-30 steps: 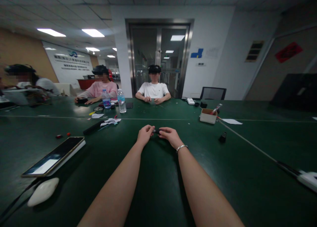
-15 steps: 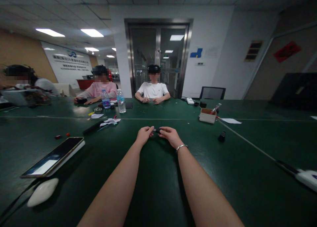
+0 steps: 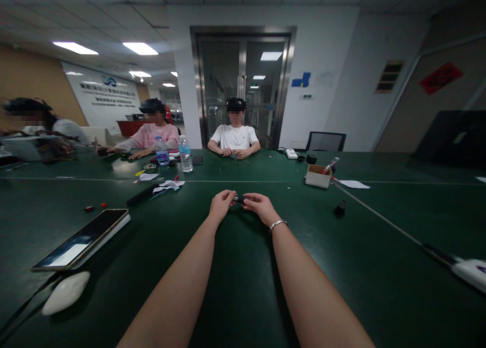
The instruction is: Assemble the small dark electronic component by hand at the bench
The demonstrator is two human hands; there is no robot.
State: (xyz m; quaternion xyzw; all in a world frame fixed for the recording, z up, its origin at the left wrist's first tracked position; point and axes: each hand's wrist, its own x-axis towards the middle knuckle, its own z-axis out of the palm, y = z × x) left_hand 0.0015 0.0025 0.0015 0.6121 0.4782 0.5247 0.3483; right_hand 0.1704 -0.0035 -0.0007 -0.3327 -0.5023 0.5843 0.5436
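Observation:
My left hand [image 3: 223, 205] is closed, its thumb and fingers pinching the left, silvery end of a small black-and-silver object [image 3: 239, 199]. From the other side, my right hand [image 3: 261, 207] grips the dark end between thumb and fingertips. The object lies level just above the green table [image 3: 243, 267]; its kind is too small to make out, and the fingers hide both ends. A bracelet circles my right wrist. Off to the right of my hands stands a small black item with a shiny top [image 3: 340, 208].
A phone [image 3: 83, 239] rests on a white box at left, beside a white mouse-shaped item [image 3: 66, 293]. Bottles [image 3: 186, 156], paper scraps [image 3: 169, 185] and a cardboard box [image 3: 319, 176] stand farther back. A cable [image 3: 379, 214] runs to a white power strip [image 3: 471, 273]. Several people sit opposite.
My hands keep their grip on the small object and have shifted only slightly. Across the table, the hand of the person in pink has moved left.

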